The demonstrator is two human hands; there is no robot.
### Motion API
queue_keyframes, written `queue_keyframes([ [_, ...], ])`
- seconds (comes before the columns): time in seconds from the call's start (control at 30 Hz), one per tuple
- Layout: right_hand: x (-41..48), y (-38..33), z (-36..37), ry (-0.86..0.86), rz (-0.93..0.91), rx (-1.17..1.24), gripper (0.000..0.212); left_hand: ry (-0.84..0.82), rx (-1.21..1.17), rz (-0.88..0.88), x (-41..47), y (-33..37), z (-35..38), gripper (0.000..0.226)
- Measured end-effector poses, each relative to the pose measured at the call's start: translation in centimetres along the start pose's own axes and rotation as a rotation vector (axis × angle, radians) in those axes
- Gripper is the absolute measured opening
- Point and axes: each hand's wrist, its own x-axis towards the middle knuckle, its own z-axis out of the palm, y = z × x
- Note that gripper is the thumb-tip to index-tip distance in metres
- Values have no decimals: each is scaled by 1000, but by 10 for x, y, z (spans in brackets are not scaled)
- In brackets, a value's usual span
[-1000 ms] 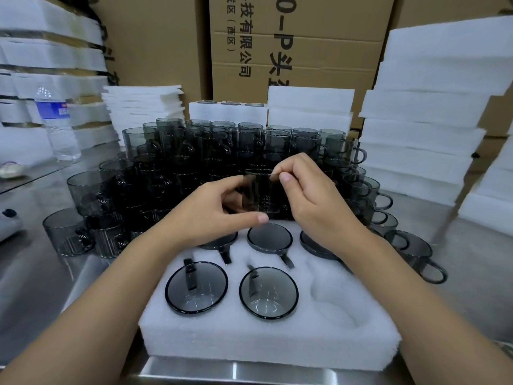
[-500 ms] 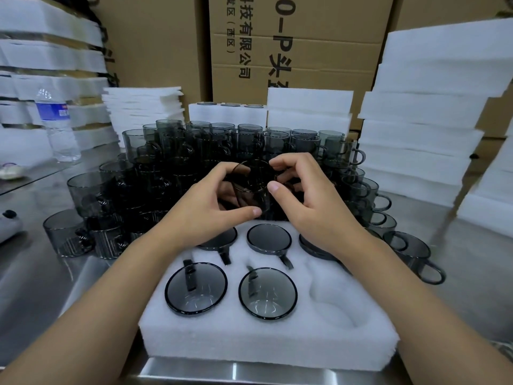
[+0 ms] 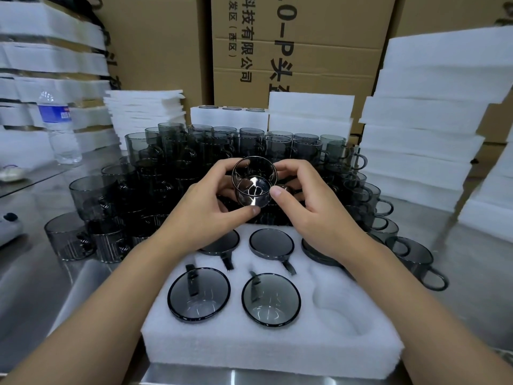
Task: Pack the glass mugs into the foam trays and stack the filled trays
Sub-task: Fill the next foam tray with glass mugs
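Observation:
A smoky grey glass mug (image 3: 253,182) is held up between both hands, tilted so its mouth faces me. My left hand (image 3: 205,215) grips its left side and bottom edge; my right hand (image 3: 308,209) grips its right side. Below them lies a white foam tray (image 3: 272,343) with six pockets. Several pockets hold mugs, such as the front left one (image 3: 198,293) and the front middle one (image 3: 271,299). The front right pocket (image 3: 337,307) holds nothing. A large crowd of loose mugs (image 3: 172,173) stands stacked behind the tray.
Stacks of white foam trays (image 3: 427,129) rise at the right, and more foam (image 3: 144,112) at the back left. A water bottle (image 3: 59,129) stands at the left. Cardboard boxes (image 3: 291,45) form the back wall. Loose mugs (image 3: 413,257) line the tray's right side on the steel table (image 3: 33,295).
The held mug has been lifted slightly and tipped from upright to mouth toward me. Both hands rose with it and turned around it.

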Motion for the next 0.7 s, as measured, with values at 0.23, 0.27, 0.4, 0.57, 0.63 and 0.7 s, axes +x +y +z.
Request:
queue_keyframes([
  [0.23, 1, 2, 0, -20, 38, 66, 45, -12, -21, 17, -2, 4, -1, 61],
  [0.27, 1, 1, 0, -30, 40, 66, 46, -12, -15, 21, -2, 4, -1, 60],
  [0.4, 1, 1, -1, -68, 28, 47, 49, 8, 16, 33, -1, 4, -2, 59],
  [0.57, 2, 1, -4, -90, -12, 40, 51, 2, 19, -5, -1, 1, -1, 63],
  [0.63, 1, 1, -3, -84, -22, 42, 51, 3, 16, -23, -1, 1, -1, 63],
  [0.7, 1, 2, -3, -61, -11, 70, 51, -1, 15, -32, 0, 1, -1, 62],
])
